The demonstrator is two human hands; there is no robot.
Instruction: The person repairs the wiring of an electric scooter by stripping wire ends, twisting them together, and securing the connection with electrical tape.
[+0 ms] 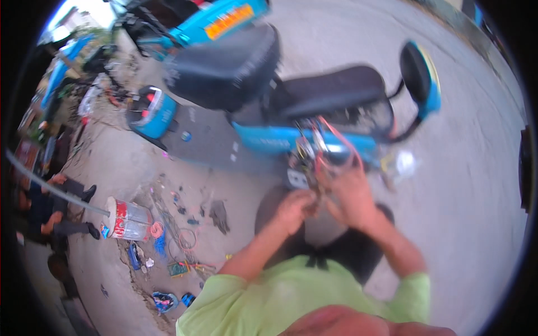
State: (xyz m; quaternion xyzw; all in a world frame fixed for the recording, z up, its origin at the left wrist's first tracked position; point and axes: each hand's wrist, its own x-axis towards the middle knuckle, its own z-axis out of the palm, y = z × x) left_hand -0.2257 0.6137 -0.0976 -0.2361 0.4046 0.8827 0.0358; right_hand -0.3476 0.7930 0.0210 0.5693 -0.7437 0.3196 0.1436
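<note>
A blue electric scooter [263, 137] lies across the space before me, with a black seat [227, 73] and a dark footboard. From its near side hangs a bundle of wires [305, 151], and a pinkish-red wire [348, 144] loops down from it to my hands. My left hand [294, 210] is closed, pinching the lower end of the bundle. Beside it, almost touching, my right hand [352, 193] curls its fingers round the wires too. Motion blur and the fingers hide the exact strands.
To the left stands a red-and-silver bucket [130, 219]. Cables [182, 235], a green-and-yellow meter-like box [178, 270], a dark glove-like item [219, 216] and small parts lie scattered on the ground. Another person's legs [73, 190] show at far left. A round mirror [417, 70] juts out at right.
</note>
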